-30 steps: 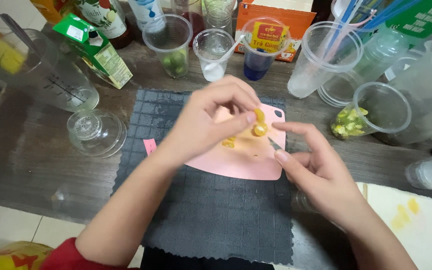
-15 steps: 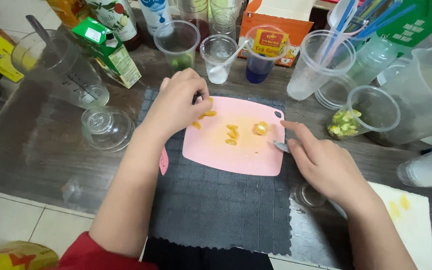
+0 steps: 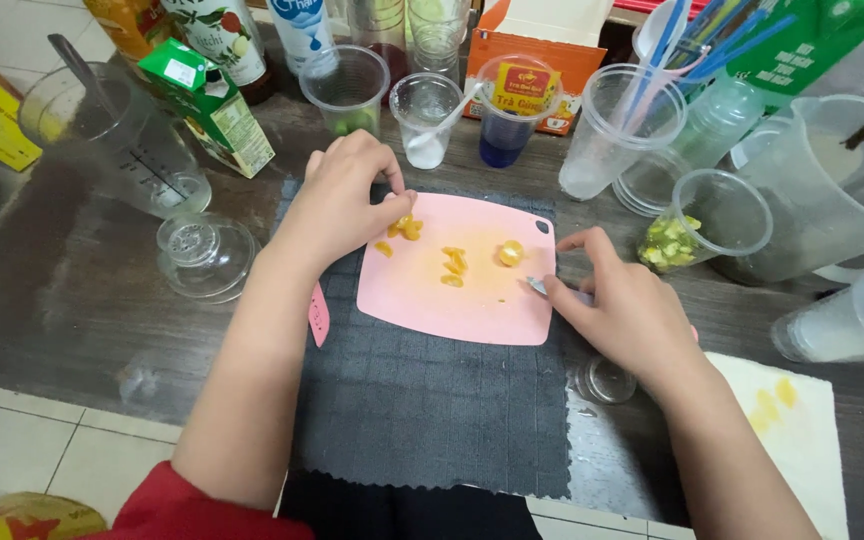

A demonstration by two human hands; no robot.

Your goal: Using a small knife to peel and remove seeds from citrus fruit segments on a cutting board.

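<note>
A: From the head camera, what were the hands doing?

B: The left hand [image 3: 344,200] lay at the ten o'clock corner of the pink cutting board [image 3: 422,300], its fingertips pinched together on a small cluster of orange fruit pieces [image 3: 404,227]. The right hand [image 3: 624,312] rested at the board's three o'clock edge, fingers curled around a small knife [image 3: 536,286]; only the blade tip showed, touching the board's rim.

A: And the rest of the fruit?

B: More cut slices [image 3: 452,266] lay near the board's middle, and a rounder half fruit [image 3: 510,253] sat toward two o'clock from them, apart from both hands. The board lay on a dark grey mat [image 3: 432,410].

A: What stood around it?

B: At twelve o'clock from the board, a clear cup with a white spoon [image 3: 425,118] and a cup of dark blue liquid [image 3: 512,120]. Toward three o'clock, a plastic cup with green chopped pieces [image 3: 700,222]. At nine o'clock, a glass lid [image 3: 204,255], and beyond it at ten o'clock a measuring jug [image 3: 117,140] beside a green carton [image 3: 210,105]. At five o'clock, a white cloth with yellow stains [image 3: 787,430] lay just past the right wrist.

A: Could you see the right fingers clearly?

B: Partly; they were closed over the handle, which stayed hidden.
</note>
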